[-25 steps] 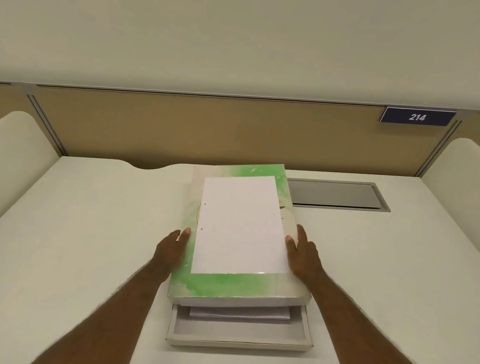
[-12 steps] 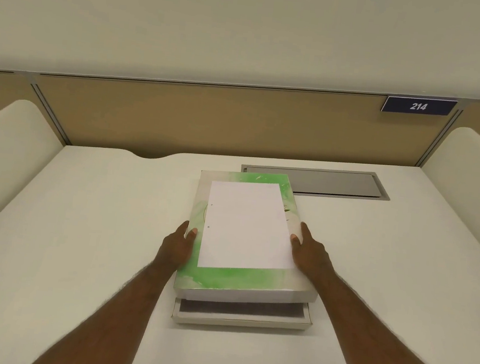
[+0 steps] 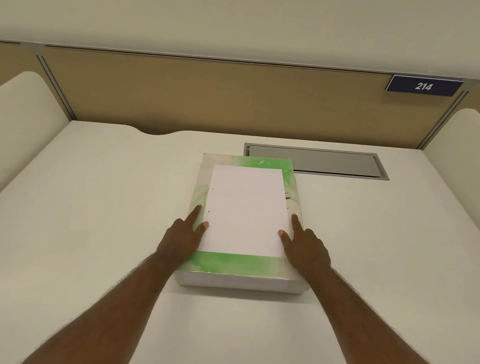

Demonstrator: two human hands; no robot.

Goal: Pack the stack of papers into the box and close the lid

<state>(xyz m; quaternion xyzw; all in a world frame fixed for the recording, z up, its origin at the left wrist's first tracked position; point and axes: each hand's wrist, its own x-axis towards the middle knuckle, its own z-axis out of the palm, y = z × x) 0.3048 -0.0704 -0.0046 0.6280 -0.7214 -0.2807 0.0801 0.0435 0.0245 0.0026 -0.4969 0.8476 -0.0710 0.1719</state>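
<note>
Your left hand (image 3: 182, 236) and right hand (image 3: 305, 247) flank the green-and-white lid (image 3: 232, 263), fingers spread flat and gripping nothing, pressing evenly so it seats square over the box on the desk (image 3: 86, 209), papers presumably hidden inside.

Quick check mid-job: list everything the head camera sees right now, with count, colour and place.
box lid: 1, green and white, shut down over the box, desk centre
white sheet: 1, flat on the lid's top
desk: 1, cream
grey hatch: 1, set in the desk behind the box
number plate 214: 1, dark blue, on the tan partition, upper right
left hand: on the lid's left edge
right hand: on the lid's right edge
</note>
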